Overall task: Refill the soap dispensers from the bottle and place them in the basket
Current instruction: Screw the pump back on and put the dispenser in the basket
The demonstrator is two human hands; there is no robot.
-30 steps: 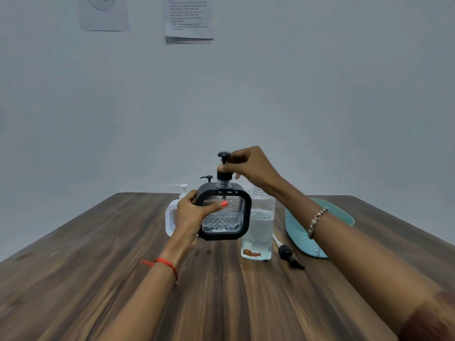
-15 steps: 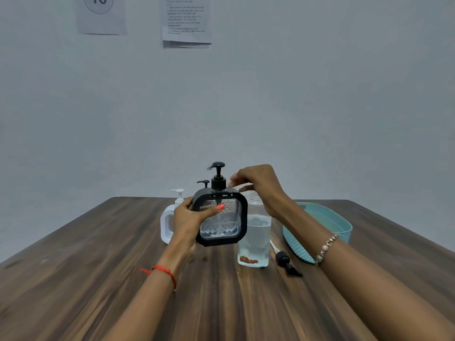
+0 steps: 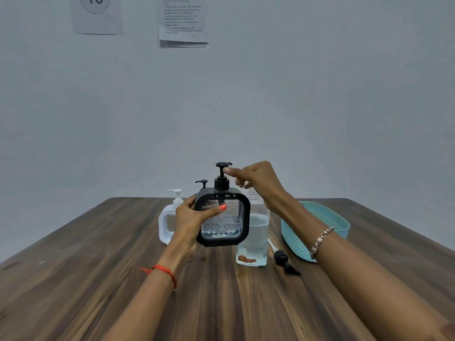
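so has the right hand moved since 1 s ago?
Yes. The right hand gripped the pump collar on the dispenser; now it has let go and its fingers sit slightly right, toward the bottle, index fingertip by the stem.

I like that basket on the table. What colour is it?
The basket is light teal with a woven-looking textured side; the head view shows it.
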